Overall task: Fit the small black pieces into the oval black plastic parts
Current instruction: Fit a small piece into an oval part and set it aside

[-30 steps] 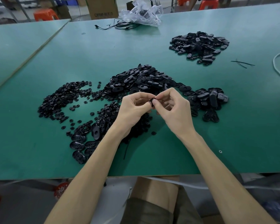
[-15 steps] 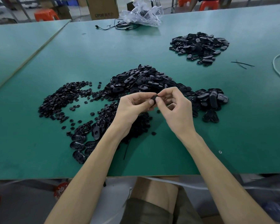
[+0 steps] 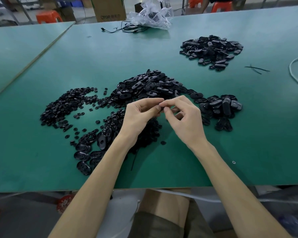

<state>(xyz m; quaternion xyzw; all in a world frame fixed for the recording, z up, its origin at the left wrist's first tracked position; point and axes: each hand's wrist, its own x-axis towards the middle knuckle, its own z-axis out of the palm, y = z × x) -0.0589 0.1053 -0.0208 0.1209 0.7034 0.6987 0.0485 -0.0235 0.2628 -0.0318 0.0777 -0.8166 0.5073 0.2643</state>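
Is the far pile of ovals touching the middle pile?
Apart. The head view shows a wide strip of bare green table between the far pile and the middle pile.

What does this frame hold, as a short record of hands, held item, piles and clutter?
left hand: pinches a black part, mostly hidden by fingertips
right hand: pinches the same part, fingertips meeting the left's
small pieces: loose pile on the green table, left side
oval parts: central heap, trailing off to the right of the hands
far pile: more oval parts, back right
clutter: plastic bag and black cable at the far edge
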